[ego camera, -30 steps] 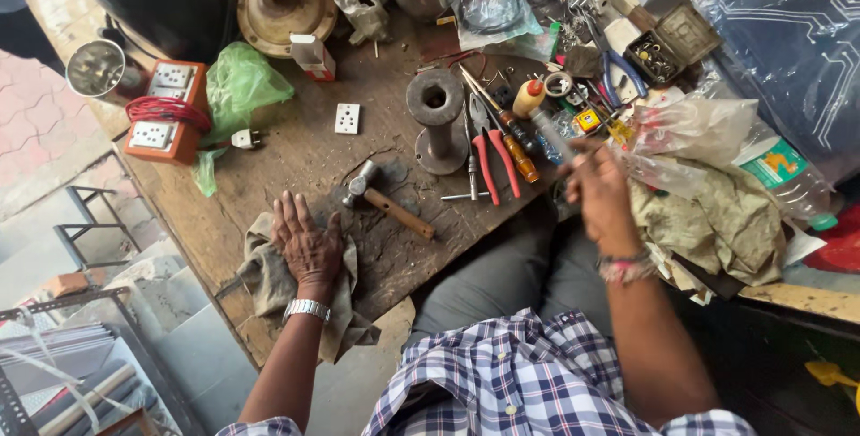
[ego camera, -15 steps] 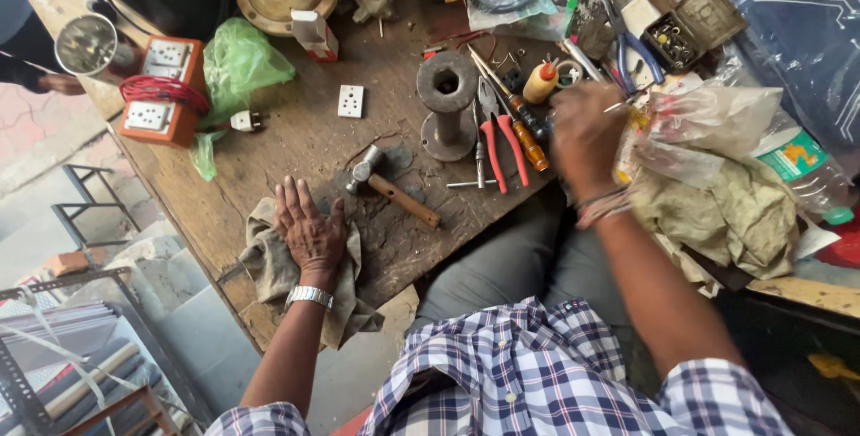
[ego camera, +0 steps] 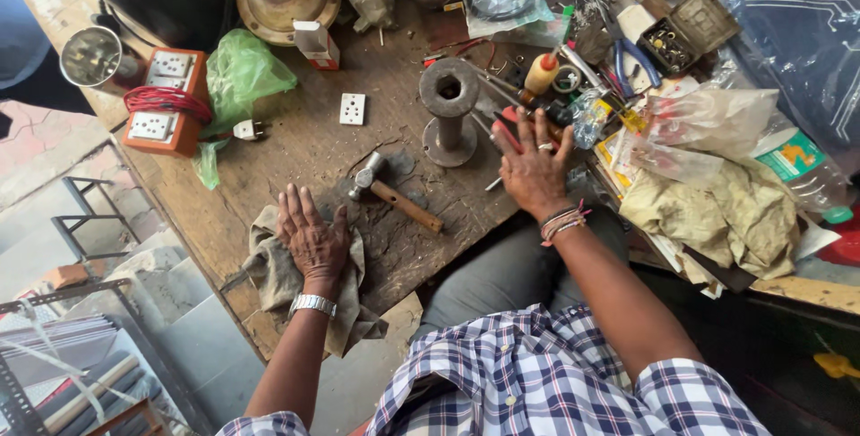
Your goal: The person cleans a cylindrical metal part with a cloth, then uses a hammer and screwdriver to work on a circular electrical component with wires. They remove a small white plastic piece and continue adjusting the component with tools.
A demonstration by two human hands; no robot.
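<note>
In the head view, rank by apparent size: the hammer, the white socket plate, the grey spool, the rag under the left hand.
Largest to smallest:
1. rag
2. grey spool and hammer, too alike in extent to rank
3. white socket plate

Left hand (ego camera: 311,237) flat on rag (ego camera: 273,275), right hand (ego camera: 532,165) over red-handled pliers (ego camera: 507,124), hammer (ego camera: 391,189) between.
</note>
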